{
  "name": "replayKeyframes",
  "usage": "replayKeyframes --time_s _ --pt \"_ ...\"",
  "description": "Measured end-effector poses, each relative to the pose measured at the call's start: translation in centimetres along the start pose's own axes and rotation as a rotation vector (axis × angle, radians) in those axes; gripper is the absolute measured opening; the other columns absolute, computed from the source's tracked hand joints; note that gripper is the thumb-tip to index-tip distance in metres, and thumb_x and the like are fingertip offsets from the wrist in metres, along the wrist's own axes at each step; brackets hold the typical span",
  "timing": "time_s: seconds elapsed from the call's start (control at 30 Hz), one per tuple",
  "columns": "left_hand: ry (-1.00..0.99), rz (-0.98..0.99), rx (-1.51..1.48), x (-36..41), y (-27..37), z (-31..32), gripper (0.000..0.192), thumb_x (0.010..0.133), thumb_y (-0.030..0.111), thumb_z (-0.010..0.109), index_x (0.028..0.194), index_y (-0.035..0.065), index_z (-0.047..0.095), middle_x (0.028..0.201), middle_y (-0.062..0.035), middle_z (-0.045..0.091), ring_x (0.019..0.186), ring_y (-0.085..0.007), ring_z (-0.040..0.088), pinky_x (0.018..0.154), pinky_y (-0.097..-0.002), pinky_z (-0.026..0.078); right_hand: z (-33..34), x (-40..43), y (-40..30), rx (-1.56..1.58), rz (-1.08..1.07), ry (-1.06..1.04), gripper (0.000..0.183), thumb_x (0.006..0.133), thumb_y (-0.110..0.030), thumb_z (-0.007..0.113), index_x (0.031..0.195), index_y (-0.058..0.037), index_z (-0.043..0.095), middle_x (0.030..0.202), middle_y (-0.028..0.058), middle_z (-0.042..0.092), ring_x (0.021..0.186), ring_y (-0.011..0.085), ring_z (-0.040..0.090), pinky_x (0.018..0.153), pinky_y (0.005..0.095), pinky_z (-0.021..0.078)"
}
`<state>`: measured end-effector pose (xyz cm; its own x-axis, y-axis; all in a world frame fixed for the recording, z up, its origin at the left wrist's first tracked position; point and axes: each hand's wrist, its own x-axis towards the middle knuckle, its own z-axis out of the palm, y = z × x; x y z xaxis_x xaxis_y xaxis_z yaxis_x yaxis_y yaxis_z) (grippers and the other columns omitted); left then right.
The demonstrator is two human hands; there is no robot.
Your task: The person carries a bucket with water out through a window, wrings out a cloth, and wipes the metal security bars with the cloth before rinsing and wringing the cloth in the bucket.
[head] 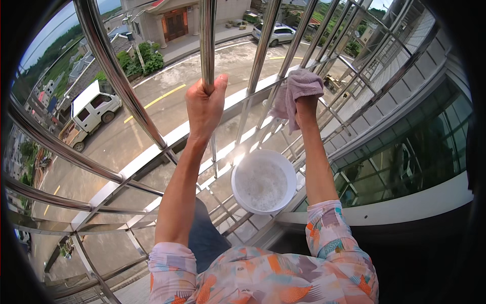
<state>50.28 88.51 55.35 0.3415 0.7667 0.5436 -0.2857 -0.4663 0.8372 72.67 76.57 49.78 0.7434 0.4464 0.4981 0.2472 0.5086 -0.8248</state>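
Observation:
My left hand (207, 106) is wrapped around an upright stainless steel bar (207, 41) of a window cage. Further right, my right hand (306, 110) holds a mauve cloth (303, 85) against the horizontal rail and bars; the cloth drapes over the fingers and hides most of them. Between and below my forearms stands a white plastic bucket (236, 178) with foamy, cloudy water (264, 182) inside. It rests on the cage's lower metal grid.
Flat metal rails (152, 154) and more round bars (129, 87) curve around the left. A window with dark glass (410, 152) and a pale frame (417, 205) lies at right. Beyond the bars, far below, are a road (159, 117), a white truck (91, 102) and a car (281, 34).

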Motion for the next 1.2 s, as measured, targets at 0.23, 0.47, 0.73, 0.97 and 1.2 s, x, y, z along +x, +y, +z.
replayKeyframes --time_s 0.23,0.47,0.73,0.97,1.2 --pt "-0.040 0.005 0.095 0.0 0.2 0.0 0.045 0.086 0.021 0.064 0.057 0.0037 0.034 0.053 0.0015 0.033 0.053 -0.0077 0.031 0.047 -0.0269 0.030 4.1 4.2 -0.1 -1.103 -0.441 0.175 0.034 0.071 -0.040 0.065 0.076 -0.0071 0.069 0.077 0.0159 0.065 0.076 0.0361 0.062 0.071 0.0414 0.0496" --pt "-0.027 -0.087 0.039 0.1 -0.3 0.2 0.042 0.085 0.019 0.064 0.057 0.0040 0.036 0.055 0.0037 0.034 0.054 -0.0067 0.031 0.048 -0.0261 0.029 4.3 3.7 0.6 -1.070 -0.394 0.208 0.032 0.075 -0.036 0.061 0.078 -0.0044 0.067 0.080 0.0213 0.063 0.079 0.0397 0.060 0.074 0.0449 0.0465" --pt "-0.008 -0.045 0.055 0.2 -0.1 0.4 0.043 0.085 0.017 0.064 0.056 0.0061 0.034 0.055 0.0047 0.034 0.053 -0.0054 0.030 0.047 -0.0256 0.027 -1.3 2.4 3.6 -0.213 -0.232 0.149 0.016 0.077 -0.010 0.059 0.093 -0.0081 0.061 0.092 0.0026 0.059 0.088 0.0130 0.055 0.078 0.0281 0.0469" --pt "0.007 -0.005 0.086 0.0 -0.1 0.0 0.042 0.085 0.018 0.063 0.057 0.0060 0.035 0.054 0.0049 0.033 0.053 -0.0054 0.029 0.047 -0.0252 0.027 -5.5 11.7 1.3 0.042 -0.205 0.214 0.028 0.082 -0.020 0.062 0.107 -0.0108 0.054 0.100 0.0012 0.058 0.093 0.0168 0.056 0.082 0.0290 0.0471" --pt "-0.011 -0.064 0.055 -0.2 -0.1 0.3 0.042 0.086 0.016 0.063 0.055 0.0084 0.035 0.054 0.0057 0.035 0.052 -0.0045 0.031 0.045 -0.0238 0.026 -4.0 19.0 1.1 -1.136 -0.884 0.408 0.036 0.077 -0.030 0.063 0.100 -0.0038 0.059 0.099 0.0168 0.062 0.099 0.0372 0.056 0.086 0.0405 0.0446"
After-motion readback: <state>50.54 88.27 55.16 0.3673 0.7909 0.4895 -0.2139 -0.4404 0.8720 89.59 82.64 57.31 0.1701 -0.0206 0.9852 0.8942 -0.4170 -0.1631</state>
